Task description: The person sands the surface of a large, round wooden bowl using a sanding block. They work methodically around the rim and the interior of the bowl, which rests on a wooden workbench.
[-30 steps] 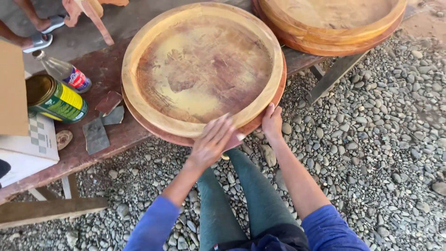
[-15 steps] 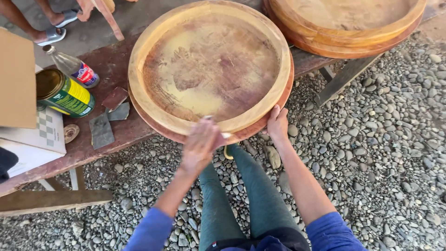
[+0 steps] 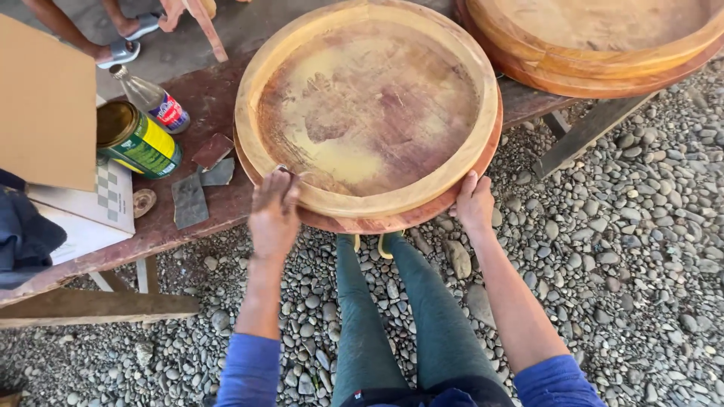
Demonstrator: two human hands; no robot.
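Note:
A big round wooden tray [image 3: 362,113] with a raised pale rim lies on a second, redder tray [image 3: 377,224], both on a worn wooden bench [image 3: 219,83]. My left hand [image 3: 275,215] rests on the near-left rim and presses a small dark piece of sandpaper [image 3: 286,172] against it. At the near-right edge, my right hand [image 3: 473,207] grips the stacked trays, thumb on top. My legs in grey-green trousers stand on gravel below.
Left of the tray lie a green and yellow tin can [image 3: 139,139], a clear bottle [image 3: 151,98], loose sandpaper scraps [image 3: 188,200], a cardboard sheet [image 3: 45,105] and a white box [image 3: 83,218]. More wooden trays [image 3: 603,38] are stacked at the back right. Another person's sandalled feet [image 3: 121,49] stand beyond the bench.
My left hand has slid leftward along the near rim, from about the middle to the near-left part. The right hand has stayed on the edge.

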